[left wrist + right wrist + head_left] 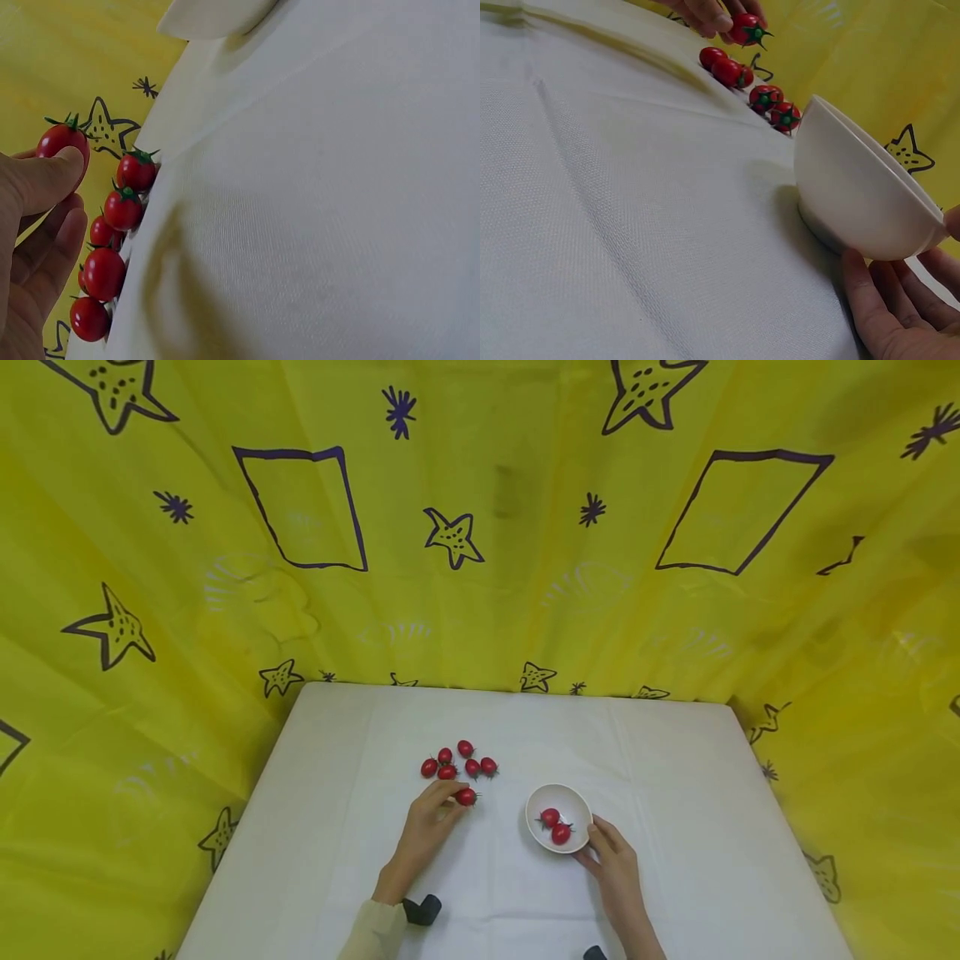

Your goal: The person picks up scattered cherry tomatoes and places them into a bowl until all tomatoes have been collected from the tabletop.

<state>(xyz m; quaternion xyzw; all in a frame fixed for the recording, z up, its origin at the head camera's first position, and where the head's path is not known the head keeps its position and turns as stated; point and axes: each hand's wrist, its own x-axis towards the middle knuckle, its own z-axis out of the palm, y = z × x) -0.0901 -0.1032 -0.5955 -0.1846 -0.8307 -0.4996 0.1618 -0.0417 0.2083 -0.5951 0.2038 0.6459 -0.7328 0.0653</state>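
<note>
My left hand (429,827) pinches a red cherry tomato (467,797) with a green stalk between thumb and fingers. In the left wrist view the thumb lies across this held tomato (61,142), which is raised above the table. Just beyond that hand lies a loose group of several cherry tomatoes (447,772). To the right is a small white bowl (553,796) with two cherry tomatoes (561,834) inside. My right hand (618,870) grips the bowl's right side, thumb at the rim and fingers against the lower wall. Whether its base touches the table cannot be told.
A white cloth covers the table (675,777). Yellow curtains (480,610) with drawn stars and frames enclose its back and sides. Black wrist-camera parts (423,910) show near the left wrist and at the bottom edge by the right forearm.
</note>
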